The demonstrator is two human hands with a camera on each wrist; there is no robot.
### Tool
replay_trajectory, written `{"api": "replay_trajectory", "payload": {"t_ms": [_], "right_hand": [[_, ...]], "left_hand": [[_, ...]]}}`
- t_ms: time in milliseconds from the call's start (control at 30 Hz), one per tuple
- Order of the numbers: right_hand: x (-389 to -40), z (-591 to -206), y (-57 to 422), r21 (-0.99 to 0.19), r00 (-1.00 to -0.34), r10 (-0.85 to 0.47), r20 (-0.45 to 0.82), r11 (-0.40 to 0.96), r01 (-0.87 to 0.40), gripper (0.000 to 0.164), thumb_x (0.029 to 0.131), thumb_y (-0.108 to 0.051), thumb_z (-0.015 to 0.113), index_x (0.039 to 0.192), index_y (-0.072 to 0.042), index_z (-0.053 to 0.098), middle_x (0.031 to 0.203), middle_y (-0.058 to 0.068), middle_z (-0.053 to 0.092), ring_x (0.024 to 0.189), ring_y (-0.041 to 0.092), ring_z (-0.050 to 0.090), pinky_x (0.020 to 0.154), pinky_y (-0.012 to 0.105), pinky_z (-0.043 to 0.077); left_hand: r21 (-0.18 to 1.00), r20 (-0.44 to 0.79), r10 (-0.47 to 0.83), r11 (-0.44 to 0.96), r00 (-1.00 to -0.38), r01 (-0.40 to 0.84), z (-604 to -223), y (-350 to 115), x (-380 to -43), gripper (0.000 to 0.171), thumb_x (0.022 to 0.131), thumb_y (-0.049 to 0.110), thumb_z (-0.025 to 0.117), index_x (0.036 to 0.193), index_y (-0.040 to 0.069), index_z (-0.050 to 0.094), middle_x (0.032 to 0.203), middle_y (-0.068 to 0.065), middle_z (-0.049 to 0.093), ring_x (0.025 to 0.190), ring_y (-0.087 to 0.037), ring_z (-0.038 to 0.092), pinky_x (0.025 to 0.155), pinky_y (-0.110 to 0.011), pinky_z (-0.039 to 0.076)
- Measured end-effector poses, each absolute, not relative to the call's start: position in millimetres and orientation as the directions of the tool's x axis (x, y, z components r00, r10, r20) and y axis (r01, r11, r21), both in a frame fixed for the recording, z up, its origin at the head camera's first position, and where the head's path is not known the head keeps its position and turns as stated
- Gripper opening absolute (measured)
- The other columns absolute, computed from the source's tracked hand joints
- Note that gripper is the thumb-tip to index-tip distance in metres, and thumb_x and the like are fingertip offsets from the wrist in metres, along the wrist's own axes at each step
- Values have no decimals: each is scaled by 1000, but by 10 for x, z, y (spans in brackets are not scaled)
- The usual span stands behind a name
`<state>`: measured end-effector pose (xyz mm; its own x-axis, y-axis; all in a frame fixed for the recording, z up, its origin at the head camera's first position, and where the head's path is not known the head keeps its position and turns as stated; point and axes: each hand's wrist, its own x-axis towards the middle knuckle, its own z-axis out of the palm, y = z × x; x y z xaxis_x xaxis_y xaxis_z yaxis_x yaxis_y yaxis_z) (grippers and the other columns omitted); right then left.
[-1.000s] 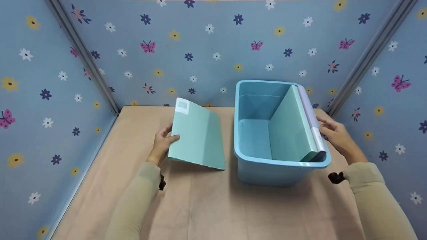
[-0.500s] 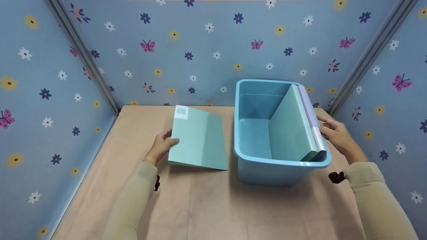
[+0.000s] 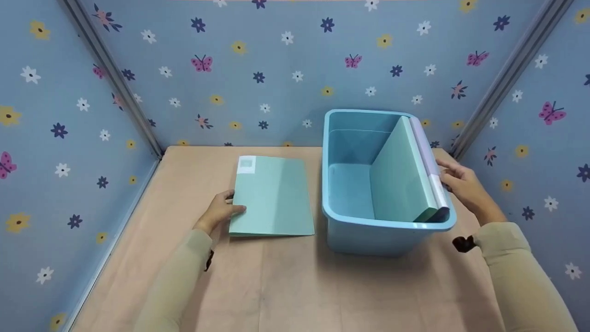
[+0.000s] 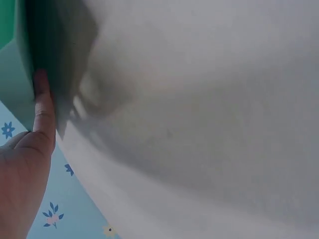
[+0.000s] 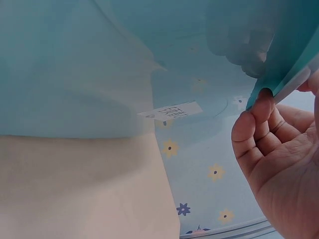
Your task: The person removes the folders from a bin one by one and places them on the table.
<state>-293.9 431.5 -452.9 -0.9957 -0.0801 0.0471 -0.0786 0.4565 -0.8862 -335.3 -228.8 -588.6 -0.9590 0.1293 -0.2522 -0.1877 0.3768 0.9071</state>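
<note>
A mint-green folder [image 3: 274,198] with a white label at its top left corner lies almost flat on the table, its front edge slightly raised. My left hand [image 3: 216,213] pinches its left edge, thumb on the cover. In the left wrist view a finger [image 4: 45,112] lies along the folder's side [image 4: 15,84]. To the right stands a blue plastic bin [image 3: 387,224]. My right hand [image 3: 468,190] holds the bin's right rim, its fingers curled up at the edge in the right wrist view. Inside, against that wall, another mint-green folder [image 3: 401,177] and a lilac one [image 3: 425,145] stand upright.
A beige cloth [image 3: 295,286] covers the table. Blue panels [image 3: 295,60] with flowers and butterflies enclose it at the back and both sides, joined by grey metal posts [image 3: 110,74]. The bin stands close to the back panel.
My left hand has lowered the folder from a tilted position to nearly flat on the table, moving down and slightly left. The right hand and the bin have stayed in place.
</note>
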Motion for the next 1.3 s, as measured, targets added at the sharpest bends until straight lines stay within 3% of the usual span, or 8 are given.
{"api": "replay_trajectory", "payload": {"t_ms": [400,567,833,1100,1300], "right_hand": [[-2941,-4530,4311,-879,-997,-66,40,473,-66,57,112,-11,48,166,3,37,92,-17,62,85,3,60,77,16,53],[-2956,-4545,4303,-898,-993,-93,73,426,-106,57,110,-4,47,165,7,37,89,-17,63,80,1,57,72,16,52],[-2944,-4549,4302,-890,-992,-95,85,440,-118,56,110,-5,49,164,6,39,91,-16,64,83,2,60,76,16,54],[-2940,-4553,4311,-888,-993,-93,75,446,-109,55,112,-8,49,164,5,40,94,-16,64,85,3,60,78,17,55],[-2947,-4549,4307,-884,-992,-91,83,453,-115,55,111,-8,49,164,7,39,95,-17,65,86,2,60,78,16,55]], "left_hand": [[855,-225,191,509,-955,-99,-5972,-2380,-3234,92,97,15,80,168,-10,26,170,-32,36,155,-49,43,129,-58,37],[839,-225,248,541,-942,-57,-5980,-2417,-3173,94,96,15,83,166,-12,28,169,-34,37,154,-49,45,129,-58,37],[807,-220,337,590,-915,23,-5940,-2487,-3042,104,87,13,92,163,-17,28,172,-34,30,158,-52,35,129,-58,33],[750,-182,372,651,-910,116,-5985,-2519,-2943,112,80,18,98,162,-18,31,168,-37,36,158,-54,34,131,-63,28],[712,-175,354,690,-919,130,-6030,-2479,-2939,114,82,25,97,163,-17,29,166,-36,38,159,-51,34,132,-61,27]]}}
